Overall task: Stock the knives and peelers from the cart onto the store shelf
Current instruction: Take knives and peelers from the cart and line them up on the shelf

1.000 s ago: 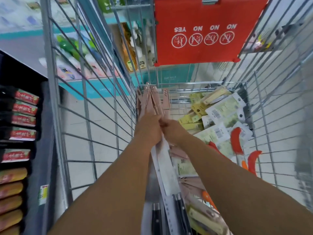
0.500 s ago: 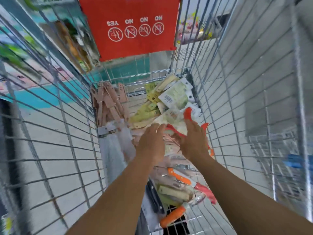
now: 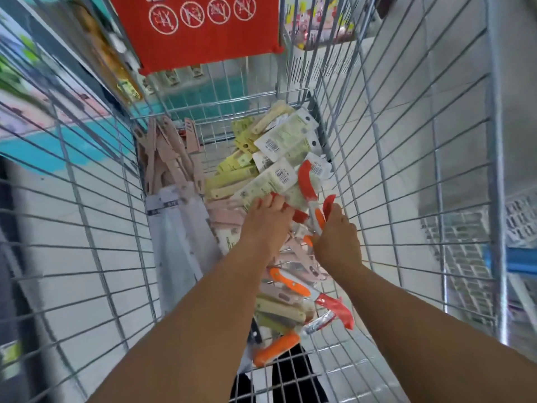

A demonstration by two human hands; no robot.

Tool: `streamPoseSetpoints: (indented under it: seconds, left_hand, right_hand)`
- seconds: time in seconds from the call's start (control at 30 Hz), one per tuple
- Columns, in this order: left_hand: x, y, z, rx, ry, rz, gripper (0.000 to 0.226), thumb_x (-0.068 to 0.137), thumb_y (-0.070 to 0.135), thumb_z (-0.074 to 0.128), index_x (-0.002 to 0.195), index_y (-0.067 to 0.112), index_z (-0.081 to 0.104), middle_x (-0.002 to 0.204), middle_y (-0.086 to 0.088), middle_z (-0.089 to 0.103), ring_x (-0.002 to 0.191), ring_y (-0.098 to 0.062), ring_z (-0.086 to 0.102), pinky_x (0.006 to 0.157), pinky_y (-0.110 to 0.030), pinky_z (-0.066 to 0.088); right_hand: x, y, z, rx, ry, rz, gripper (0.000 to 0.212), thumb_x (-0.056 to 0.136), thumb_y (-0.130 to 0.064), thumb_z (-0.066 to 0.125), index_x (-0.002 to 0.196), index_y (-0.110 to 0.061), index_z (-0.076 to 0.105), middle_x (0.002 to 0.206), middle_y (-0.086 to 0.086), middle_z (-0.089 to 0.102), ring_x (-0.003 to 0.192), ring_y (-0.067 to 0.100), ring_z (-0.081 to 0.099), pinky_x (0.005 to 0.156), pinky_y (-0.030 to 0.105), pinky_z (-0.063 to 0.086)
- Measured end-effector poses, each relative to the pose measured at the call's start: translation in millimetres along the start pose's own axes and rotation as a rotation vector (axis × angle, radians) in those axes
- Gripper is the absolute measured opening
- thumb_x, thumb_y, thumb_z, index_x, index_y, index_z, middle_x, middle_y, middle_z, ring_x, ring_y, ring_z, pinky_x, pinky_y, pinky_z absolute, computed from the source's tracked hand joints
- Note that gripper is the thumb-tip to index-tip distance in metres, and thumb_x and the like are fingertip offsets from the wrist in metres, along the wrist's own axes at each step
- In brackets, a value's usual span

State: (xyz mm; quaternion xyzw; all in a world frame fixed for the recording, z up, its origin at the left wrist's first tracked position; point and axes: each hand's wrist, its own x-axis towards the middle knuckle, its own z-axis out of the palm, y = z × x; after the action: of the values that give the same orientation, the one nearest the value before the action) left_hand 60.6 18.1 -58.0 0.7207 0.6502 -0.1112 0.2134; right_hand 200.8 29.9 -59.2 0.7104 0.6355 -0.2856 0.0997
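Both hands are in the cart (image 3: 406,170), picking stock: right hand (image 3: 337,242) pinches an orange-handled knife (image 3: 315,219); left hand (image 3: 266,222), fingers spread, presses the packets (image 3: 270,181). Next, lift it clear.

Wire cart (image 3: 406,175) is carrying the stock: pink-handled knives (image 3: 171,158) lying along left wall, yellow-green carded packs (image 3: 279,158) piling at far end, orange-handled knives (image 3: 276,347) resting near btm, red-handled pcs (image 3: 306,181) w/ them.

Bright, even overhead store light, no hard shadows or glare. Heavy motion blur at left and right edges; wire cart (image 3: 406,170) bars bow from wide-angle distortion. Centre reasonably sharp.
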Motion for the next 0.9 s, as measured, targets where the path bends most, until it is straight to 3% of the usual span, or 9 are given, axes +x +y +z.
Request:
streamPoseSetpoints:
  seconds: [0.07,0.23,0.43,0.6,0.7,0.77,0.9]
  left_hand:
    - [-1,0,-2,-0.019,0.035,-0.02,0.042,0.091,0.015,0.049,0.133,0.022,0.047,0.14,-0.004,0.035,0.13,-0.026,0.029,0.111,-0.038,0.022]
    - [-5,-1,-5,-0.002,0.065,0.007,0.039,0.092,0.009,0.046,0.13,0.016,0.047,0.134,-0.006,0.042,0.128,-0.025,0.034,0.108,-0.037,0.027]
    - [-3,-8,-13,0.006,0.036,0.027,0.039,0.09,-0.001,0.047,0.127,0.009,0.051,0.123,-0.008,0.052,0.117,-0.026,0.048,0.087,-0.035,0.045]
    - [-10,-16,-13,-0.056,0.06,0.03,0.039,0.09,0.0,0.048,0.127,0.012,0.05,0.123,-0.007,0.05,0.113,-0.025,0.05,0.083,-0.036,0.048]
    - [-19,-15,-11,0.011,0.104,0.1,0.039,0.088,0.002,0.05,0.126,0.01,0.052,0.127,-0.007,0.046,0.119,-0.024,0.043,0.092,-0.033,0.04]
    - [-25,-12,-8,0.019,0.104,0.135,0.042,0.088,0.002,0.049,0.129,0.012,0.052,0.131,-0.008,0.045,0.123,-0.024,0.041,0.097,-0.033,0.038]
    - [-35,-14,2,-0.108,0.017,0.099,0.048,0.086,0.003,0.056,0.133,0.012,0.048,0.141,-0.007,0.041,0.131,-0.024,0.039,0.105,-0.033,0.037]
  right_hand:
    - [1,1,-1,0.025,0.029,-0.019,0.06,0.085,-0.013,0.063,0.137,-0.007,0.032,0.127,0.014,0.051,0.118,0.033,0.047,0.094,0.042,0.042]
    - [3,0,-2,0.072,0.064,-0.051,0.045,0.083,-0.013,0.062,0.124,-0.006,0.044,0.116,0.014,0.055,0.109,0.033,0.053,0.09,0.041,0.046]
    - [7,-2,-6,0.014,0.022,-0.049,0.025,0.086,-0.012,0.057,0.109,-0.007,0.049,0.102,0.013,0.061,0.093,0.033,0.058,0.069,0.034,0.04]
    - [2,4,-7,0.031,0.004,-0.115,0.034,0.083,-0.013,0.06,0.115,-0.009,0.051,0.11,0.011,0.05,0.097,0.029,0.053,0.076,0.033,0.04]
    - [-2,7,-3,0.025,-0.024,-0.177,0.043,0.084,-0.02,0.065,0.124,-0.014,0.051,0.113,0.009,0.052,0.101,0.026,0.051,0.084,0.03,0.041]
    - [-4,7,-2,0.03,-0.011,-0.195,0.051,0.082,-0.026,0.068,0.128,-0.015,0.049,0.114,0.008,0.055,0.104,0.026,0.052,0.092,0.036,0.045]
    - [-7,4,-5,0.128,0.017,-0.027,0.057,0.079,-0.03,0.073,0.126,-0.009,0.048,0.117,0.009,0.054,0.108,0.027,0.054,0.09,0.038,0.048]
